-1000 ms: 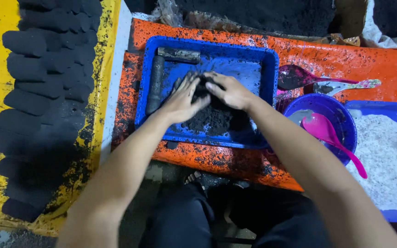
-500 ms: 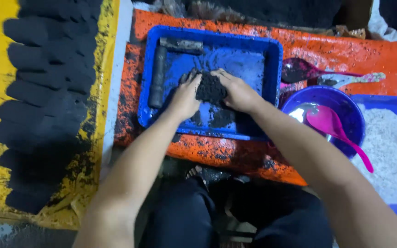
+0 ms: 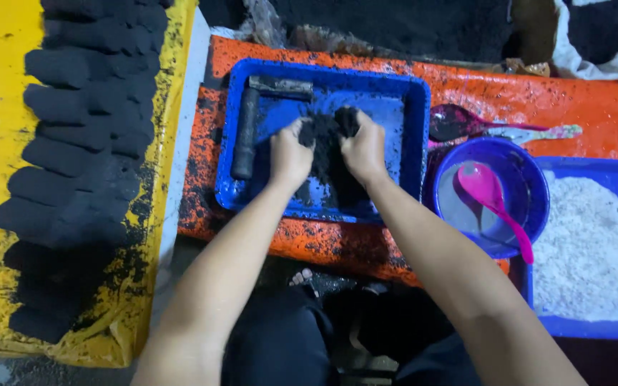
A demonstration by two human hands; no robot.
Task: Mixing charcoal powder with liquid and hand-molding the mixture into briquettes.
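- left hand (image 3: 289, 151) and right hand (image 3: 365, 149) both cupped, pressing black clump (image 3: 325, 134) between them
- over blue tray (image 3: 409, 129)
- dark tube (image 3: 244, 132) lying at tray's left

Between my hands (image 3: 327, 150) the black lump (image 3: 327, 136) is crumbly, matt and grainy. The blue tray (image 3: 413, 129) under it is smooth plastic, dusted with black grit. At nine o'clock, a dull dark cylinder (image 3: 246, 132) looks like soot-coated metal. The orange sheet (image 3: 595, 107) is glossy plastic, speckled black. At three o'clock sits a shiny purple plastic bowl (image 3: 523, 171) with a glossy pink spoon (image 3: 491, 196); beyond, coarse white powder (image 3: 584, 250).
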